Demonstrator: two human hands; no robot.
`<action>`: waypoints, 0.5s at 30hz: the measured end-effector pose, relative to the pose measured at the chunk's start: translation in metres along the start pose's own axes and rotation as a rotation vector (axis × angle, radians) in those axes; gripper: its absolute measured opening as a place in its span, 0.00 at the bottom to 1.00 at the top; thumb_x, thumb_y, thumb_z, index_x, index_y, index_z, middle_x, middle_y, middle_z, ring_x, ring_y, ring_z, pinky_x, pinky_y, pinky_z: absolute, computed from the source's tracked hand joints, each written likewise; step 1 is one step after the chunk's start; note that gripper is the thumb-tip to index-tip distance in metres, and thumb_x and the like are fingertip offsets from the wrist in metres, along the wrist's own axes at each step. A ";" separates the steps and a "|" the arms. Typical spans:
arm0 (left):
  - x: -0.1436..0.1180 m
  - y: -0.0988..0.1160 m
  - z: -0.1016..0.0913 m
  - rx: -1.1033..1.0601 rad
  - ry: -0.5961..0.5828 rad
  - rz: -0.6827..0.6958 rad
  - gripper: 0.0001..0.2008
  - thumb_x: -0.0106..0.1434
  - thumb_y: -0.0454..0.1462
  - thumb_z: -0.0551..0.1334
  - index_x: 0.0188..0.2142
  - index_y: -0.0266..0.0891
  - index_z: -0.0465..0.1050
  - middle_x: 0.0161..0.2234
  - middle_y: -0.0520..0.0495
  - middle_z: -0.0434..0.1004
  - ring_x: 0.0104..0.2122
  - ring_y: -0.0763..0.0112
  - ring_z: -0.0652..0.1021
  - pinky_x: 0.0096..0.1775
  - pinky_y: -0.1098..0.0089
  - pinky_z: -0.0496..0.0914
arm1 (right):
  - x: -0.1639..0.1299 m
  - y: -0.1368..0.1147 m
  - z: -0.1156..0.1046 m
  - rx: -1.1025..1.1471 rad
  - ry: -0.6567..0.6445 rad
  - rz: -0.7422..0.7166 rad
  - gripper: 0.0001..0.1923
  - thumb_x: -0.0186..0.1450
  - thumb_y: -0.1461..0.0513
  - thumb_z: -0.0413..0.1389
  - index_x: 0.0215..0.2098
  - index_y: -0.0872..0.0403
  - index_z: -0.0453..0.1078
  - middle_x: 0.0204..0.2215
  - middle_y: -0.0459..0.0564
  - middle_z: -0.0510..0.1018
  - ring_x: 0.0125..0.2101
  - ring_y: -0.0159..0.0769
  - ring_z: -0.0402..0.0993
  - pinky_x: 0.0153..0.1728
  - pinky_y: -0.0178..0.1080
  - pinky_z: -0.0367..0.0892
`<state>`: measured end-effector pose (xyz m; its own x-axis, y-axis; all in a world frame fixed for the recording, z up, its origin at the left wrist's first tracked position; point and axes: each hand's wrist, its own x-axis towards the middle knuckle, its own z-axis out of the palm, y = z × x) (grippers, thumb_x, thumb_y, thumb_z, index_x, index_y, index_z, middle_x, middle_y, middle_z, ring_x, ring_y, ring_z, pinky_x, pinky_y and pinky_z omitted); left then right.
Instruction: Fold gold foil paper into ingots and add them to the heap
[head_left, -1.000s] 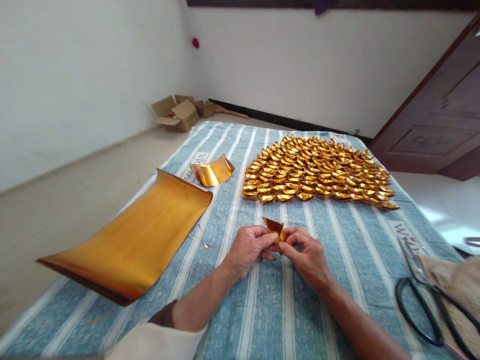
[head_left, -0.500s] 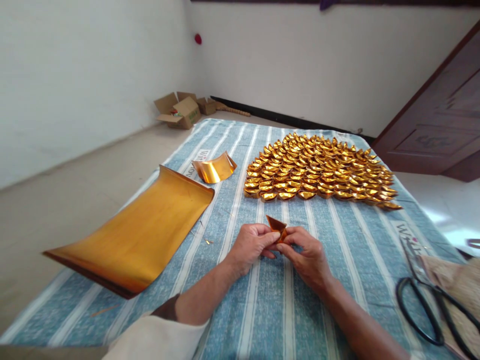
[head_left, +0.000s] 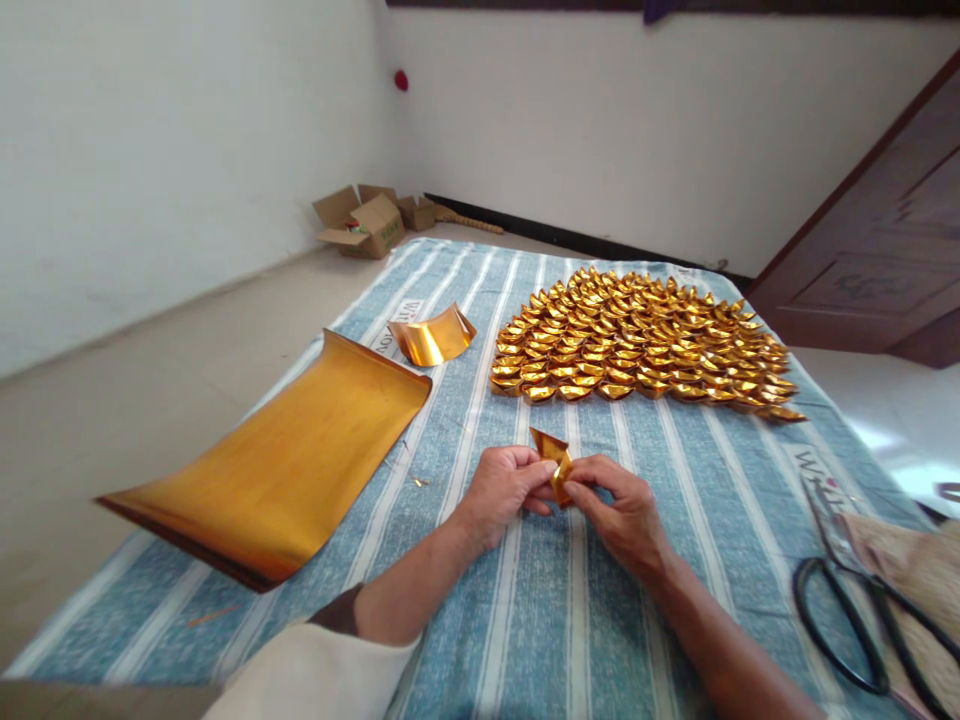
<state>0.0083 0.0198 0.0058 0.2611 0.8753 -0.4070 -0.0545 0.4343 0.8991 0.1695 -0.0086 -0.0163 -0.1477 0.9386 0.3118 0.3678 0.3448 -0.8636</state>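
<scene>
Gold paper folding on a striped cloth (head_left: 525,620)

Folded gold ingots (head_left: 637,340) fill the cloth's far right; a gold sheet (head_left: 277,470) overhangs its left edge. Near the middle, left hand (head_left: 506,490) and right hand (head_left: 622,515) pinch a small gold piece (head_left: 553,455).

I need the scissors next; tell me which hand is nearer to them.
Right. The right hand lies mid-cloth, with the scissors farther out on its own side; the left hand sits beyond it, farther away. Both pinch the folded gold paper.
</scene>
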 end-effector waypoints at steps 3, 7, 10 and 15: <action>0.001 -0.001 -0.001 0.005 -0.009 -0.001 0.13 0.52 0.42 0.68 0.23 0.34 0.70 0.22 0.47 0.76 0.21 0.73 0.77 0.23 0.76 0.70 | 0.000 0.000 0.001 -0.008 0.011 -0.015 0.07 0.65 0.62 0.54 0.31 0.50 0.73 0.29 0.47 0.77 0.32 0.36 0.74 0.37 0.39 0.68; 0.001 -0.002 -0.003 -0.003 -0.027 -0.013 0.12 0.52 0.42 0.69 0.25 0.33 0.72 0.25 0.45 0.79 0.23 0.72 0.78 0.24 0.76 0.71 | -0.001 0.002 0.003 -0.027 0.008 -0.033 0.07 0.65 0.62 0.54 0.31 0.50 0.73 0.29 0.46 0.77 0.32 0.36 0.74 0.36 0.39 0.67; 0.001 -0.002 -0.002 -0.007 -0.027 -0.022 0.11 0.51 0.39 0.69 0.27 0.32 0.74 0.26 0.44 0.79 0.24 0.71 0.79 0.24 0.77 0.71 | -0.001 0.002 0.004 -0.034 0.004 -0.036 0.07 0.65 0.62 0.54 0.31 0.50 0.73 0.29 0.47 0.78 0.32 0.36 0.74 0.37 0.39 0.68; 0.001 -0.001 0.000 -0.030 0.013 -0.013 0.09 0.51 0.37 0.69 0.26 0.32 0.73 0.25 0.46 0.79 0.23 0.72 0.79 0.23 0.77 0.70 | -0.002 0.002 0.005 -0.004 0.018 0.022 0.07 0.64 0.61 0.55 0.30 0.50 0.74 0.28 0.47 0.78 0.31 0.36 0.75 0.34 0.40 0.69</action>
<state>0.0089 0.0202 0.0048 0.2497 0.8720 -0.4211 -0.0803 0.4520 0.8884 0.1661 -0.0100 -0.0205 -0.1236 0.9459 0.3001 0.3748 0.3245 -0.8685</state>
